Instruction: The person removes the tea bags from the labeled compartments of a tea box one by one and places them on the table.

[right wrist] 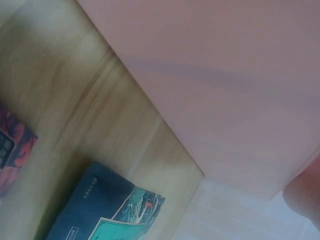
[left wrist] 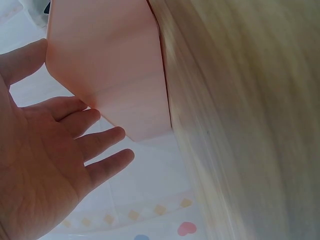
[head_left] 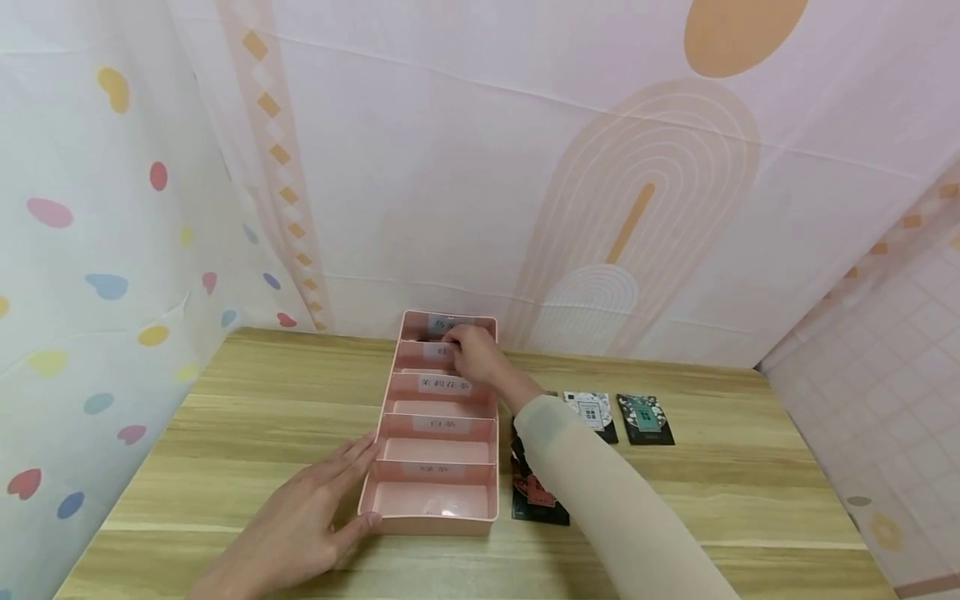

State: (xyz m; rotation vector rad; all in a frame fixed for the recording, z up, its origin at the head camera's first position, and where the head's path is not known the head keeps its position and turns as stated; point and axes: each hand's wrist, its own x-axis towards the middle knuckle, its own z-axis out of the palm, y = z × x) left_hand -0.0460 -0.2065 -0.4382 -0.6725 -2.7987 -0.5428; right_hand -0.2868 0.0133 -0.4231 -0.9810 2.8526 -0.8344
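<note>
A pink box (head_left: pixel 435 526) with several labelled compartments in a row stands lengthwise on the table. My left hand (head_left: pixel 300 508) touches its near left side, fingers extended and thumb at the front corner. In the left wrist view those fingers lie spread along the pink wall (left wrist: pixel 107 60). My right hand (head_left: pixel 478 354) reaches over the right rim into the farthest compartment, fingers bent downward. A dark flat packet (head_left: pixel 429 338) shows there beside the fingertips; whether they pinch it, I cannot tell. The right wrist view shows only a bit of finger past the box's wall (right wrist: pixel 210 100).
Right of the box lies a black and red packet (head_left: pixel 542 496), partly under my sleeve. Farther right are a white packet (head_left: pixel 590 411) and a dark one with a green label (head_left: pixel 645 418). A green-labelled packet (right wrist: pixel 100 200) lies beside the box. Patterned cloth (head_left: pixel 420 183) hangs behind the table.
</note>
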